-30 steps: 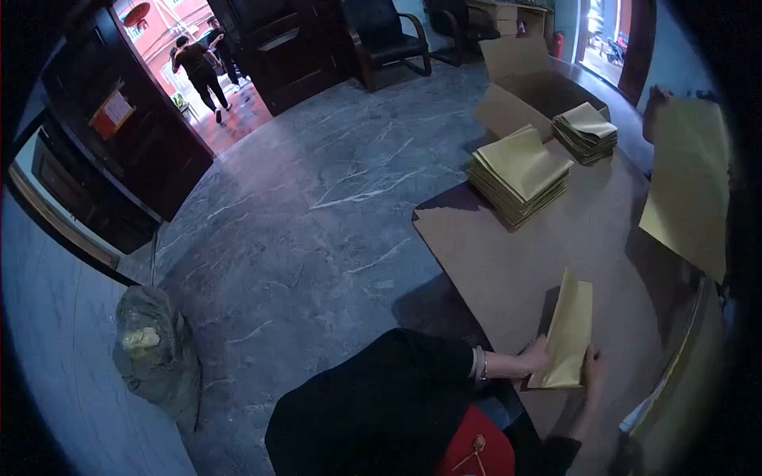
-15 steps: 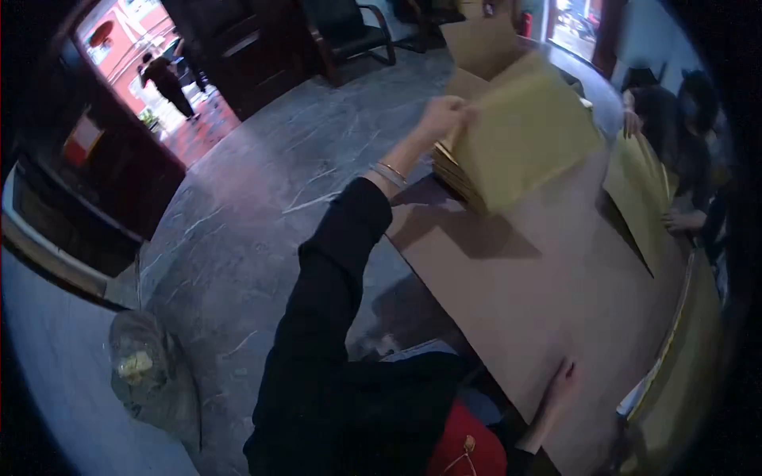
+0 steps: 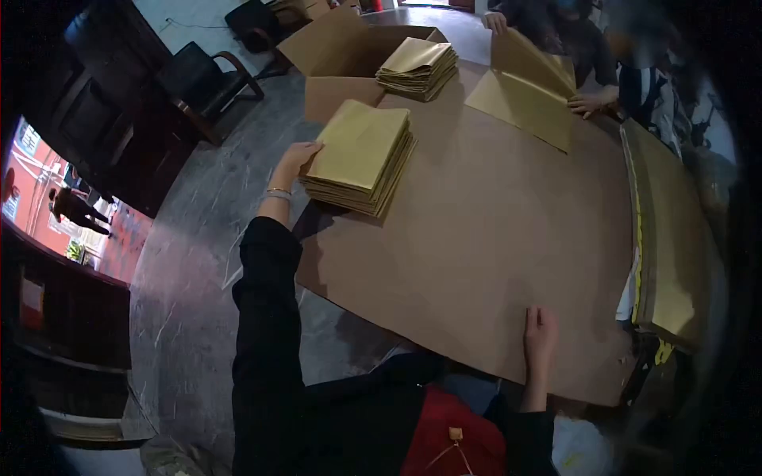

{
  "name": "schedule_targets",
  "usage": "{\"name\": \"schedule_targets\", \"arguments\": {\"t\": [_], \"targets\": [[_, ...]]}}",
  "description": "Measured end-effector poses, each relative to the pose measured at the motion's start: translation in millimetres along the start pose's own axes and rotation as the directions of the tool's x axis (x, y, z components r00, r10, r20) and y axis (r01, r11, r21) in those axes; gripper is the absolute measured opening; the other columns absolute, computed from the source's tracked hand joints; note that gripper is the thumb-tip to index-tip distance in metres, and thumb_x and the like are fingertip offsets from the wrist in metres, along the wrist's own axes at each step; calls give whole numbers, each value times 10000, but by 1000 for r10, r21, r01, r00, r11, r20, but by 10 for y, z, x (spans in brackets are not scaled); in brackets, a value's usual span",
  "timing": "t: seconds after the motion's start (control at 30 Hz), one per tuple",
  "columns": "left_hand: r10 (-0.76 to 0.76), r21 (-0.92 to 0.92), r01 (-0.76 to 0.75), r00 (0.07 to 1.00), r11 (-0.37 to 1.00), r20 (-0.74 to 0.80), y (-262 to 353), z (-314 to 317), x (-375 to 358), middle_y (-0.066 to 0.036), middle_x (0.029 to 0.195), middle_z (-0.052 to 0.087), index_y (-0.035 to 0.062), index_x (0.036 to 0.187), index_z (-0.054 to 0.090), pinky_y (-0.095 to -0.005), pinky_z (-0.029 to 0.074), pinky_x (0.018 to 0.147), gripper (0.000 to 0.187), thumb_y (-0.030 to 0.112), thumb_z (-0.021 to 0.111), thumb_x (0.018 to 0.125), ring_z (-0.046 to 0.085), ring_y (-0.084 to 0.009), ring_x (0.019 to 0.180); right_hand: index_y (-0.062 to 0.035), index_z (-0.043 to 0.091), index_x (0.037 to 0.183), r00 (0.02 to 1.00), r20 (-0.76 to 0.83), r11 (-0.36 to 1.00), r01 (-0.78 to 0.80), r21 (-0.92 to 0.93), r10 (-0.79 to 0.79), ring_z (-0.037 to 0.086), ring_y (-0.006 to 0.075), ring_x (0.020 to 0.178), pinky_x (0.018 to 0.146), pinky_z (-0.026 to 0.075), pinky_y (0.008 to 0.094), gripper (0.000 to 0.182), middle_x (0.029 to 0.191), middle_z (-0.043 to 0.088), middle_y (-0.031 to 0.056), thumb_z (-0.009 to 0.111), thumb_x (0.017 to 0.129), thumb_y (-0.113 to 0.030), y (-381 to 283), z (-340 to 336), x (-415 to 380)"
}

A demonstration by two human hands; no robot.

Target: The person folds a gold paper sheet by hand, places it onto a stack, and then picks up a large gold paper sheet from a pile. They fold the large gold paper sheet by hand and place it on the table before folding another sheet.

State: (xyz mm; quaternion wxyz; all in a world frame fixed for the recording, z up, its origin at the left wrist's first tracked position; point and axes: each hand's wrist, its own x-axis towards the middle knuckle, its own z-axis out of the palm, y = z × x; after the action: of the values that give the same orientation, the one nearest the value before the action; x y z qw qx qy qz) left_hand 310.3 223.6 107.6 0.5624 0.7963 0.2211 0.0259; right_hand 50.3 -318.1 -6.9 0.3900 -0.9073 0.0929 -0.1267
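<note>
My left hand [image 3: 302,155] is at the left edge of a thick stack of folded gold sheets [image 3: 357,147], its fingers closed on the top sheet's edge. The stack lies near the left edge of the brown board-covered table [image 3: 484,230]. Over the near part of the table, my right hand [image 3: 541,335] has its fingers curled, with nothing seen in it. A second gold stack [image 3: 417,65] lies farther back, beside an open cardboard box [image 3: 337,95].
Across the table, a co-worker's hands [image 3: 587,103] hold a partly folded gold sheet [image 3: 520,111]. A thick pile of large gold sheets [image 3: 671,238] lies along the right side. Black chairs [image 3: 198,79] stand at the back left; a person [image 3: 75,210] is beyond the doorway.
The view has turned, shifting the scene. The gold sheet that my left hand held raised now lies flat on the near stack. The co-worker's sheet has opened into two panels.
</note>
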Motion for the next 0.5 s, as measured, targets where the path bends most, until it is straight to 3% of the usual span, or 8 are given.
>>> {"name": "schedule_targets", "arguments": {"t": [0.07,0.13,0.2,0.23,0.33,0.37,0.43,0.5], "targets": [[28,249,-41,998,968,52,94,-90,-72,-5,515,494,-8,763,665,-306,288,396,304,284,670,845,396,-113,417,-51,624,938,986,67,983,-147,-108,154,583,202,726,647,464,324,190,842,610,112,552,920,-226,-199,-41,-29],[81,328,-108,992,939,96,-9,-13,120,-36,571,562,-1,752,653,-295,355,430,316,306,695,813,474,-124,463,-61,629,954,993,78,989,-83,-120,93,601,220,753,662,472,324,171,861,621,109,570,908,-215,31,-33,27],[280,465,-234,959,854,-33,-9,15,96,-80,662,635,11,780,667,-307,438,512,334,344,700,785,570,-152,551,-71,629,956,996,45,988,-64,-137,71,591,233,740,662,471,321,164,850,614,110,568,907,-215,12,-19,3],[283,466,-237,959,853,-29,1,4,92,-80,662,635,11,780,667,-307,438,512,334,344,700,785,570,-152,551,-71,629,956,996,42,988,-68,-136,74,591,233,740,662,471,321,164,850,614,110,568,907,-215,13,-5,-18],[322,685,-156,939,712,-121,84,46,8,-160,984,660,20,969,658,-409,485,770,408,392,652,801,629,-291,894,-74,630,952,998,33,995,-53,-87,56,583,232,726,657,467,314,149,843,611,112,576,903,-204,14,-6,-18],[325,686,-157,938,711,-123,103,77,-33,-160,984,660,20,969,658,-409,485,770,408,392,652,801,629,-291,894,-71,629,949,999,28,997,-33,-64,35,575,227,714,648,463,314,144,837,610,111,575,904,-197,-46,-31,-16],[524,850,-62,810,522,-263,109,151,-125,-163,1232,552,25,1122,588,-415,450,870,488,415,613,830,547,-323,1081,-68,628,946,1000,26,999,-13,-41,14,568,221,702,640,460,313,138,831,609,111,575,904,-189,-13,-22,-16],[548,800,-91,774,593,-318,14,196,-80,-159,1340,455,29,1215,517,-423,399,949,507,417,516,889,457,-337,1196,-46,620,945,998,60,997,12,-73,-8,552,209,690,638,458,316,157,825,602,109,572,909,-192,118,22,5]]}}
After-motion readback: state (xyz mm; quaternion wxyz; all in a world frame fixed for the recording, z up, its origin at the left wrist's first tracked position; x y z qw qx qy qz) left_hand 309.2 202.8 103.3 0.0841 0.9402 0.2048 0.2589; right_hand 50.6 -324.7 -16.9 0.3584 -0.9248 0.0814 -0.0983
